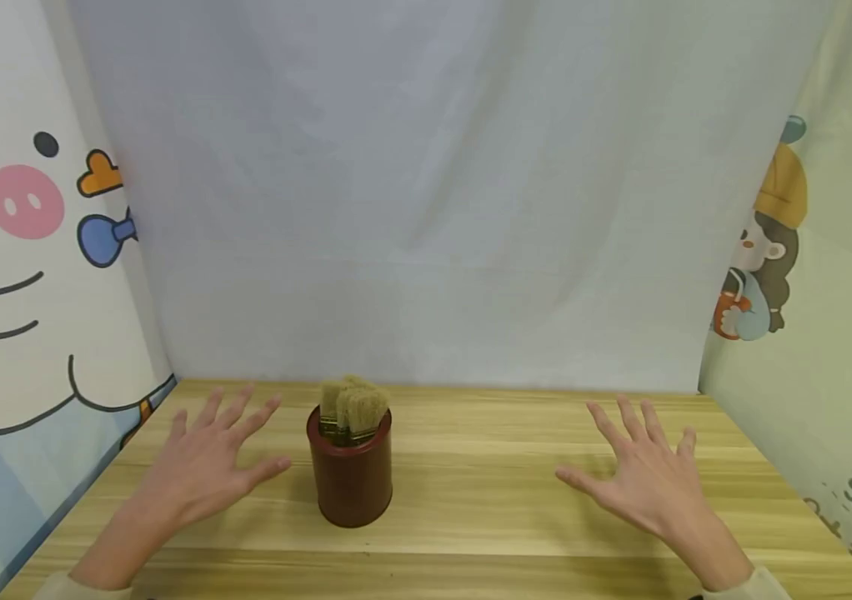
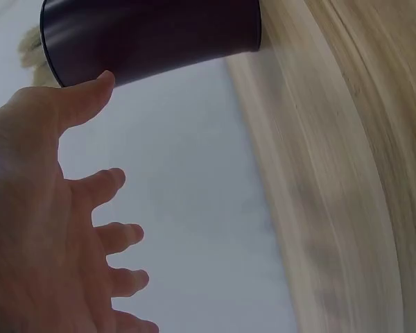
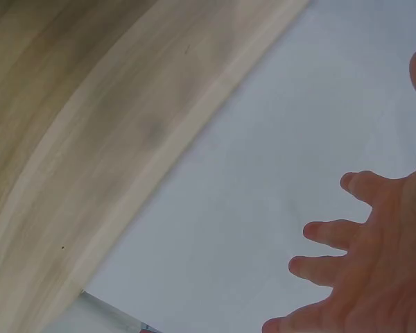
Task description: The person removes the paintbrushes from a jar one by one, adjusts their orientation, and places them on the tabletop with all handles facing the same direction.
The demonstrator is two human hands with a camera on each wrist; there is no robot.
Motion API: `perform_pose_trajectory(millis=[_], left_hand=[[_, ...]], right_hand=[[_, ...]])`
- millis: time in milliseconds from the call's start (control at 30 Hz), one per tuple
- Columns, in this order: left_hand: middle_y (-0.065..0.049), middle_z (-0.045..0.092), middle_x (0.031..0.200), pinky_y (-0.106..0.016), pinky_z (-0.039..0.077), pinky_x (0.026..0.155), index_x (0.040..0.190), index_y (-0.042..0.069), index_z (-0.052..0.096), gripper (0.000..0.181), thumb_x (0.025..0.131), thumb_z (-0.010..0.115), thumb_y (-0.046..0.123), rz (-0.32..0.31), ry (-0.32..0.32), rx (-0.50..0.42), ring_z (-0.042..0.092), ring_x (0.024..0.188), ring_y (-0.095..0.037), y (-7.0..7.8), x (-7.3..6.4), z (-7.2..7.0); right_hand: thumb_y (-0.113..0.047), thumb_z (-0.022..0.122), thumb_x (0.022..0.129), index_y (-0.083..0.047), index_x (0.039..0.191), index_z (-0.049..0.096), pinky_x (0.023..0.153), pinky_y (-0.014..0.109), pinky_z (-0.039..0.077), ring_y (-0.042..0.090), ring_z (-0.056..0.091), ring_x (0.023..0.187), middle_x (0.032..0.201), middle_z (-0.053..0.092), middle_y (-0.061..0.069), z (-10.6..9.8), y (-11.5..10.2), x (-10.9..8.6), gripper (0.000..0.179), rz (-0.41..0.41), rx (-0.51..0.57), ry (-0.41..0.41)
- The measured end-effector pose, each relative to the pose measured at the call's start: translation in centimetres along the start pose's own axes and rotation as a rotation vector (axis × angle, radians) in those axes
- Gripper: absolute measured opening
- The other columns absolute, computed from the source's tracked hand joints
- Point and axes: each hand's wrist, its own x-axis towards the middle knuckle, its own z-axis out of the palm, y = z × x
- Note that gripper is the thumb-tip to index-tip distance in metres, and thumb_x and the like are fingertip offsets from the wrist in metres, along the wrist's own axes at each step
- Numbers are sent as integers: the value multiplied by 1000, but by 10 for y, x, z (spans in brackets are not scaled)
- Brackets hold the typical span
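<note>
A dark red cylindrical can (image 1: 354,487) stands upright on the wooden table, left of the middle. Bristle brushes (image 1: 354,406) poke out of its top, bristles up; their handles are hidden inside. My left hand (image 1: 201,467) hovers over the table to the left of the can, fingers spread, thumb pointing toward it with a gap between. In the left wrist view the can (image 2: 152,35) shows beyond the thumb. On the right side of the table, my right hand (image 1: 647,479) is held with fingers spread and holds nothing; no object lies near it.
The wooden table (image 1: 486,500) reaches back to a plain pale curtain (image 1: 426,208). Printed cloths hang at both sides, a cartoon one (image 1: 28,333) at the left and a pale green one (image 1: 831,375) at the right.
</note>
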Motion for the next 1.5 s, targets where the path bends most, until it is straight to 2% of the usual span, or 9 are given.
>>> perform_pose_trajectory(millis=[333,533,667,800,900,1067,1233,1333,1500], left_hand=[[-23,34,167,-82,21,110,164,17,42,90,95,62,71,42,11,-113,26,151,-54,16,1,-3],[-19,33,168,-77,25,113,166,17,37,94,94,64,72,40,4,-222,27,153,-49,24,6,-2],[-16,35,168,-76,30,111,167,22,35,93,94,66,70,33,10,-298,32,151,-48,28,9,-1],[-16,42,163,-75,36,107,166,22,39,88,94,70,65,23,13,-413,43,144,-49,31,12,0],[-19,46,159,-73,40,107,164,19,42,84,97,71,58,19,4,-504,47,140,-51,33,15,1],[-18,47,160,-67,42,109,164,13,42,76,101,70,46,40,-15,-648,44,143,-48,33,20,6],[-20,48,158,-61,43,110,159,2,45,73,101,71,39,58,-18,-740,44,144,-44,35,24,10],[-24,47,157,-61,45,108,157,-5,45,74,101,72,35,68,-19,-776,46,143,-46,35,24,11],[-27,48,155,-63,47,105,155,-9,46,73,99,74,30,88,-5,-837,49,140,-47,35,25,13]], right_hand=[[-85,58,87,-17,165,40,106,86,17,51,30,150,162,38,27,-12,-24,-3,105,-66,33,53],[-76,65,91,-15,162,45,108,76,33,48,50,137,150,53,24,-14,-49,0,96,-133,132,88],[-64,70,94,-13,159,51,101,65,48,45,61,125,141,63,17,-16,-72,2,84,-155,230,84],[-52,74,97,-15,154,56,86,50,58,28,69,109,130,69,7,-15,-95,7,71,-182,384,60],[-41,79,96,-16,149,60,79,40,57,14,68,95,119,70,1,-13,-112,13,61,-218,524,48],[-23,83,93,-15,138,64,81,39,56,9,68,91,110,72,-2,-8,-140,24,50,-303,683,46],[-14,84,90,-13,132,66,69,33,56,16,69,91,106,73,-2,-2,-162,38,45,-379,778,39],[-11,84,89,-12,131,66,61,30,54,15,69,89,103,73,-4,0,-173,45,45,-401,819,29],[-8,83,89,-12,130,65,62,30,54,10,69,85,100,75,-7,1,-189,55,44,-422,861,18]])
